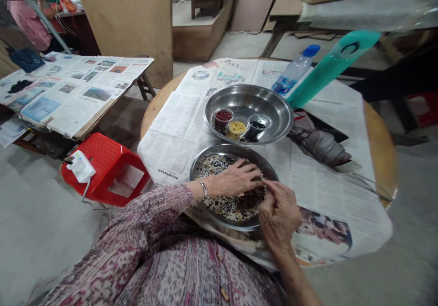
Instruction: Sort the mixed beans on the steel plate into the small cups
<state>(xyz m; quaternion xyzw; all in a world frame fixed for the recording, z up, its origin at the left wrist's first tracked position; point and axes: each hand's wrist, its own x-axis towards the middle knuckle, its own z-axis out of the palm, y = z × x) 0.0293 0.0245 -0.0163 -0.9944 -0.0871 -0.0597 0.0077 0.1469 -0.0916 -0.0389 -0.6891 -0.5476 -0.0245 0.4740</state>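
Note:
A steel bowl (234,226) close to my body holds a spread of mixed beans and grains (224,208), white, yellow, black and dark red. My left hand (236,178), with a silver bangle at the wrist, lies over the mix, fingers stretched out and touching it. At the bowl's right side is my right hand (279,212), its fingers curled and pinched together near my left fingertips. What the pinch holds, if anything, is hidden. Behind stands a larger steel basin (255,97) with clear cups of red beans (223,115), yellow beans (237,128) and black beans (257,125).
Newspaper (171,128) covers the round table. On its right side are a water bottle (294,71), a tall green container (333,71) and a grey wrapped bundle (321,146). A red stool (106,160) bearing a power strip (81,166) stands left. A person in pink (32,20) is far left.

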